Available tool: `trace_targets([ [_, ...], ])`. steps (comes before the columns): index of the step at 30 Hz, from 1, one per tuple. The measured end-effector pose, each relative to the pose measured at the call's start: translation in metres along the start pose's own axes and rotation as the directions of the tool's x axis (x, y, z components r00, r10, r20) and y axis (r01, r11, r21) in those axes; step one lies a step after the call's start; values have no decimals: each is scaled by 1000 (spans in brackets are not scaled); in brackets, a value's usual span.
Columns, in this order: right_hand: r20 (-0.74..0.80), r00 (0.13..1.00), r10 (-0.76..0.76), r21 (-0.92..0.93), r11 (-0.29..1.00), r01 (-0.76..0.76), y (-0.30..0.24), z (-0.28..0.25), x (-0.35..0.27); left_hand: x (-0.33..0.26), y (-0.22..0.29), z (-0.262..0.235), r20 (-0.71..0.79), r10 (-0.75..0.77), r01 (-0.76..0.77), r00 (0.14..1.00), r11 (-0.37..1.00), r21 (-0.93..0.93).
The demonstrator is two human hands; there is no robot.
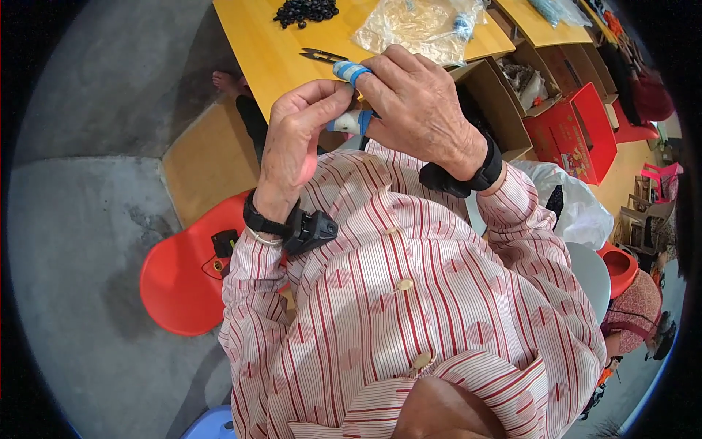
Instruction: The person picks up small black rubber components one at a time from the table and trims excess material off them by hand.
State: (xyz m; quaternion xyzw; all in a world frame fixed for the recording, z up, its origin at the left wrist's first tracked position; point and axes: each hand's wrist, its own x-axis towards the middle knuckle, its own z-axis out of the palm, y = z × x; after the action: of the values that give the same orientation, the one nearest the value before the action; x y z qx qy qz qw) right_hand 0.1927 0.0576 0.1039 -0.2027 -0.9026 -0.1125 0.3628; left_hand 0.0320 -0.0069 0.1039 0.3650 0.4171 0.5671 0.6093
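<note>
My left hand [298, 132] is closed, its thumb and forefinger pinched together above the near edge of the yellow table [274, 55]. My right hand [424, 110] meets it from the right, fingers curled in, with blue-and-white tape [352, 72] round the forefinger and more round the thumb. A small dark piece shows between the fingertips, too hidden to name. Just beyond the right forefinger are the dark blades of thread snips [322, 55], pointing left; their rear end is covered by the hand, so I cannot tell whether they lie on the table.
Several small black parts [306, 11] are heaped at the table's far side, beside a clear plastic bag [413, 31]. Open cardboard boxes [491, 99] and a red box [578, 135] stand at right. A red stool [179, 282] is at left. Another person [635, 307] sits at far right.
</note>
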Motion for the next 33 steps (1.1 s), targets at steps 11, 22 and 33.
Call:
trace_targets([
  [11, 24, 1000, 11, 45, 999, -12, 3, 0, -2, -2, 0, 0, 5, 12, -13, 1000, 999, 44],
  [22, -43, 997, 67, 149, 987, -59, 6, 3, -8, -3, 1, -2, 65, -37, 29, 997, 991, 130],
  [33, -41, 996, 76, 315, 947, -59, 12, 5, -16, -8, 11, -3, 109, 60, -82, 992, 975, 206],
])
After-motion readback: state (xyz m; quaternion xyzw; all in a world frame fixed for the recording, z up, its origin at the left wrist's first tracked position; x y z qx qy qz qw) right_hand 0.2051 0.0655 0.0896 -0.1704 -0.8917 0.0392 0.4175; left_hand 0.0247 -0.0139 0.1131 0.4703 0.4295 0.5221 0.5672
